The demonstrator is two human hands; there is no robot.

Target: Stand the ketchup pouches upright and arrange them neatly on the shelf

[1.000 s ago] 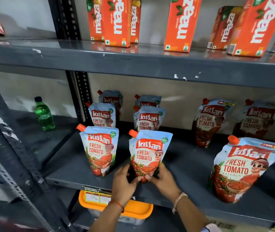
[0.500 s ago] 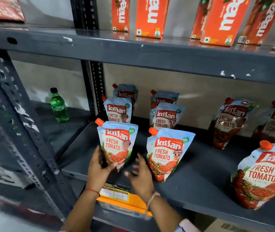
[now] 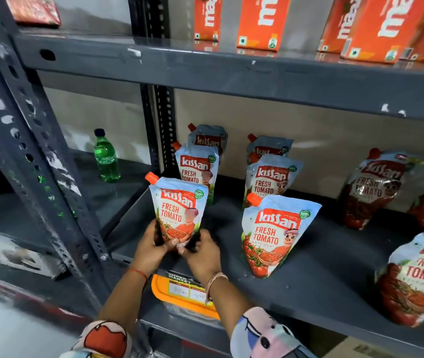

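Several Kissan ketchup pouches with orange caps stand on the dark grey shelf (image 3: 321,259). The front-left pouch (image 3: 178,208) stands upright at the shelf's left front, and my left hand (image 3: 151,250) and my right hand (image 3: 201,257) grip its base from either side. To its right a second front pouch (image 3: 274,233) stands free. Behind them two more columns of pouches (image 3: 198,169) (image 3: 270,180) line up toward the back wall. Further right, a pouch (image 3: 372,187) leans at the back and a large one (image 3: 417,277) stands at the front right edge.
A green bottle (image 3: 106,158) stands on the neighbouring shelf to the left. Orange Maaza cartons (image 3: 262,19) line the shelf above. A perforated steel upright (image 3: 32,161) rises at left. An orange-lidded container (image 3: 180,295) sits on the shelf below my wrists.
Both hands left the second front pouch and moved left to the front-left pouch, now gripping its base. The view shifted left and closer.
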